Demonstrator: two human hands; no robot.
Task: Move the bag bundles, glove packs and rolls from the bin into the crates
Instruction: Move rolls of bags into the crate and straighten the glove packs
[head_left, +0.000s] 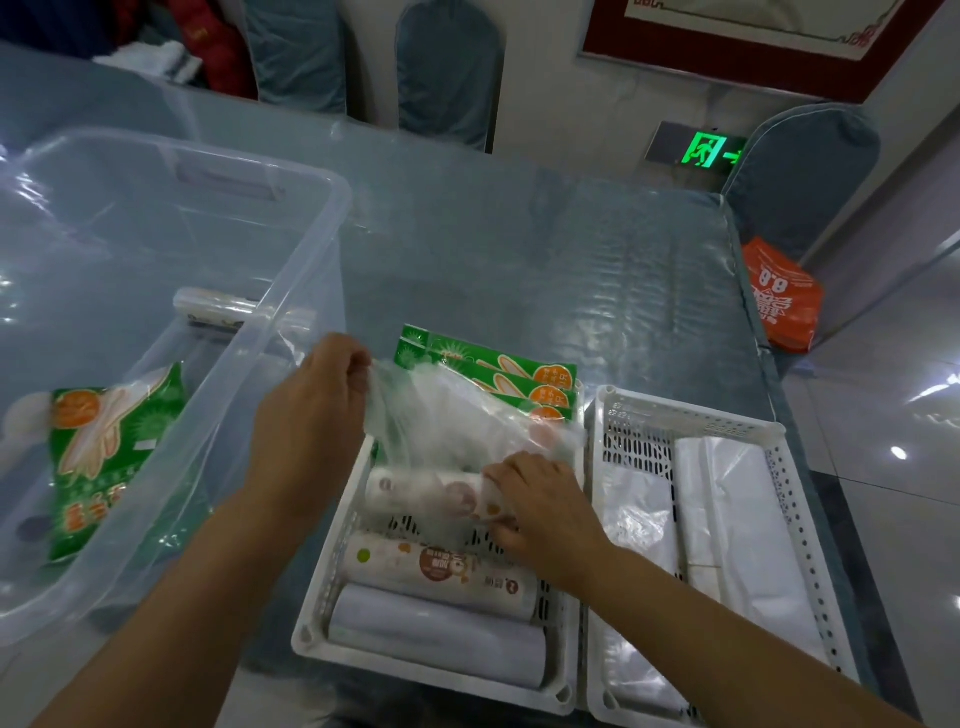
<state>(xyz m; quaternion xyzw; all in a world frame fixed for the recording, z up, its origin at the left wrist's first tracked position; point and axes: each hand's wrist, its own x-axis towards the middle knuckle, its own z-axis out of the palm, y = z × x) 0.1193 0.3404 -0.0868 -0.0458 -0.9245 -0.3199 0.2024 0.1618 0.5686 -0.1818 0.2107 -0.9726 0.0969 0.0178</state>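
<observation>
The big worktop (519, 249) has a shiny blue cover. On its left side stands the large see-through plastic bin (291, 270), and a green and orange glove pack (109, 457) and one clear-wrapped roll (213, 306) lie inside it, waiting to be moved. Just beside the bin sits the middle white plastic crate (322, 613) with printed rolls (441, 577) and green glove packs (493, 371) in it. The right white plastic crate (800, 519) touches it and holds white folded bag bundles (727, 519). The floppy clear bag bundle (447, 415) hangs over the middle crate. The left hand (317, 410) pinches its top corner in a tight grip. The right hand (540, 499) has curled fingers on its low end, down by a roll. The thin bag could slip out or snag on the crate wall, because it is so soft and slippery.
</observation>
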